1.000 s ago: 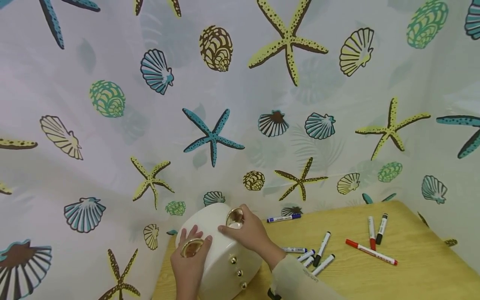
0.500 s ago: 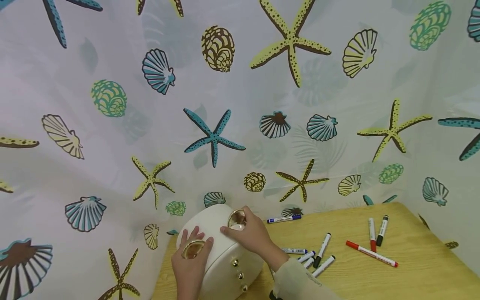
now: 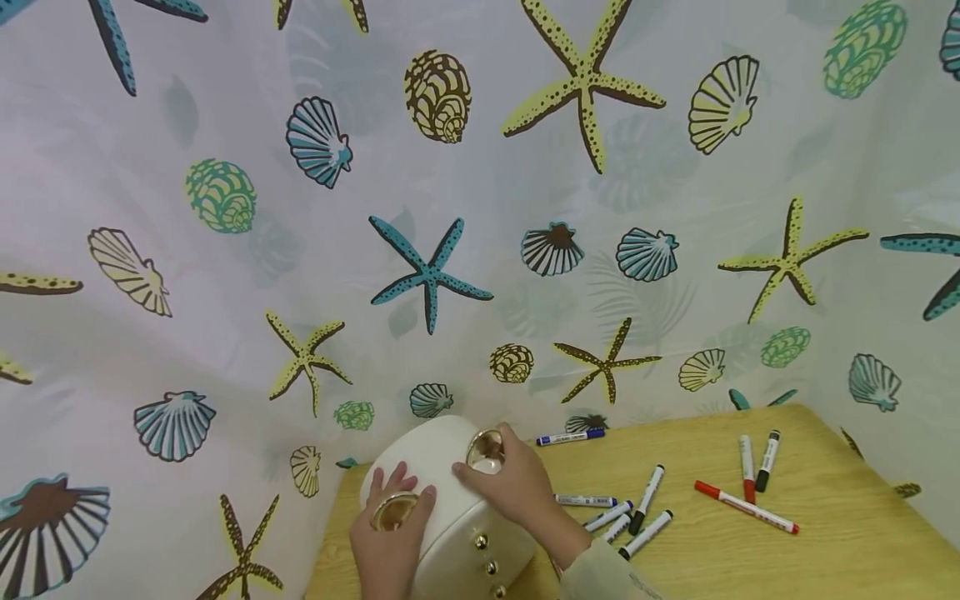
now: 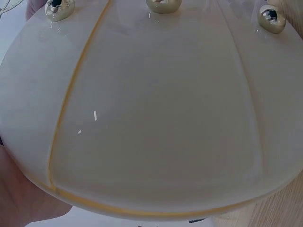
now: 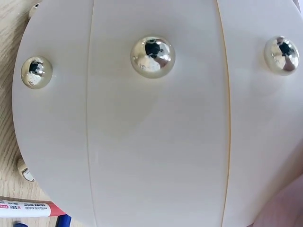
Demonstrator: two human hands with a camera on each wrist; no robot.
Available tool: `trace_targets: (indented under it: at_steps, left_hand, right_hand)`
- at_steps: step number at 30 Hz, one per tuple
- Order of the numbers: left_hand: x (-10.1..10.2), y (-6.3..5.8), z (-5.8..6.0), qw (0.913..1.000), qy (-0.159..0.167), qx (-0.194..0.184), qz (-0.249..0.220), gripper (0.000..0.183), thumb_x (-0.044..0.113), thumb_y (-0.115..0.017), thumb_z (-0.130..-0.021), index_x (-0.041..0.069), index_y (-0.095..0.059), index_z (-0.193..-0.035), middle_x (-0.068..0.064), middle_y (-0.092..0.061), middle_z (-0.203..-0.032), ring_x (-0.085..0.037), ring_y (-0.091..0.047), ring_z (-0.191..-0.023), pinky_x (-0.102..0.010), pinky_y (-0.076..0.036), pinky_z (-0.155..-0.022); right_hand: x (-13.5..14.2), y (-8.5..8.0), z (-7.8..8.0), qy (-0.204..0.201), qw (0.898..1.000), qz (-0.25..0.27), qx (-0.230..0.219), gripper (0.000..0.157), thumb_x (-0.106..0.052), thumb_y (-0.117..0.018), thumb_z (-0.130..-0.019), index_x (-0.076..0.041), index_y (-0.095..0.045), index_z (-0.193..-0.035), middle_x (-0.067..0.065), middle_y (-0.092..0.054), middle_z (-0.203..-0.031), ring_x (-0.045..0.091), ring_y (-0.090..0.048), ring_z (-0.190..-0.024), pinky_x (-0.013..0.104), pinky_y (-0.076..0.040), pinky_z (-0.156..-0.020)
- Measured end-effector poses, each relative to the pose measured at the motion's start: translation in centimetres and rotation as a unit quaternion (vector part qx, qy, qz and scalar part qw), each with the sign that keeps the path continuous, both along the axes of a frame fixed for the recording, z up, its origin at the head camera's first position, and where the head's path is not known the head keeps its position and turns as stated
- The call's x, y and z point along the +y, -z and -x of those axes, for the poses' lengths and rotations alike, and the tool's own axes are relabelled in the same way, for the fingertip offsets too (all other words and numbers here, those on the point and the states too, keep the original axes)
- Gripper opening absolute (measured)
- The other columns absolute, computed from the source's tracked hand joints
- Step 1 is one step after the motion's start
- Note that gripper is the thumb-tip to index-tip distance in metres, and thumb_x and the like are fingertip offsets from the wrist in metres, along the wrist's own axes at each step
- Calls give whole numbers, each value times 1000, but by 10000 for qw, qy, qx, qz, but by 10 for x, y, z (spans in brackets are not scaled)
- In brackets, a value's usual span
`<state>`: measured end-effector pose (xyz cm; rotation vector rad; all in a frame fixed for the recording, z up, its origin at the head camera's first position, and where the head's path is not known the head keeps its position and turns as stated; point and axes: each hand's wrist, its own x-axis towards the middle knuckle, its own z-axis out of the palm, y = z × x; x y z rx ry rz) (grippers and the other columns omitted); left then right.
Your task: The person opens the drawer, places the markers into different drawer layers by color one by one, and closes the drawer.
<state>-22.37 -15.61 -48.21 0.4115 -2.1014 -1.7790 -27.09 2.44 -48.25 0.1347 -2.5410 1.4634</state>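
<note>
A white, glossy, round-edged box [image 3: 442,542] with small gold ball knobs [image 3: 481,542] down its side tilts over the wooden table. Two gold-rimmed round fittings stand out from its upper face. My left hand [image 3: 388,546] curls thumb and fingers round the near fitting [image 3: 395,510]. Around the far fitting [image 3: 486,452], my right hand [image 3: 521,492] closes thumb and index finger. In the left wrist view a smooth white panel [image 4: 156,104] with gold trim fills the frame. More shiny gold knobs [image 5: 153,56] line the box in the right wrist view.
Several whiteboard markers [image 3: 645,500] lie just right of the box on the wooden table [image 3: 825,467]. A blue-capped marker [image 3: 570,437] lies at the back; red and black ones [image 3: 746,506] are farther right. A curtain with shells and starfish [image 3: 431,271] hangs behind.
Both hands and the white box have shifted slightly right and toward the person. The grip on the two gold-rimmed fittings looks the same, and the markers have stayed put.
</note>
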Motion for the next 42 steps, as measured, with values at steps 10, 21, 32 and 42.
trace_targets:
  at_steps: [10, 21, 32, 42]
  left_hand:
    - [8, -3, -14, 9998, 58, -165, 112, 47, 46, -89, -66, 17, -74, -100, 5, -67, -127, -14, -34, -146, -47, -31, -120]
    - [10, -3, -17, 9988, 73, -410, 241, 51, 55, -86, -66, 21, -74, -103, 8, -66, -128, -15, -28, -148, -53, -22, -122]
    - [5, -4, -16, 9992, 277, -223, 206, 44, 53, -85, -69, 22, -75, -98, 12, -66, -123, -11, -29, -147, -52, -28, -120]
    - [4, -1, -17, 9988, 262, -393, 129, 47, 54, -85, -68, 22, -74, -100, 12, -65, -125, -11, -26, -148, -54, -22, -122]
  right_hand:
    - [7, -1, -22, 359, 9993, -118, 21, 55, -70, -72, -72, -27, -50, -99, -6, -67, -96, 16, -64, -89, 33, -50, -69]
    - [9, 2, -23, 478, 9987, -169, 79, 52, -74, -64, -77, -29, -51, -101, -4, -66, -100, 18, -64, -93, 35, -49, -70]
    - [21, -11, -29, -45, 9998, -78, 176, 65, -71, -56, -86, -43, -39, -142, -8, -52, -143, 25, -53, -129, 57, -46, -101]
    - [49, 7, -70, 150, 9874, 436, 1512, 21, -37, -74, -87, -26, -61, -99, -16, -59, -100, 4, -55, -94, 30, -54, -79]
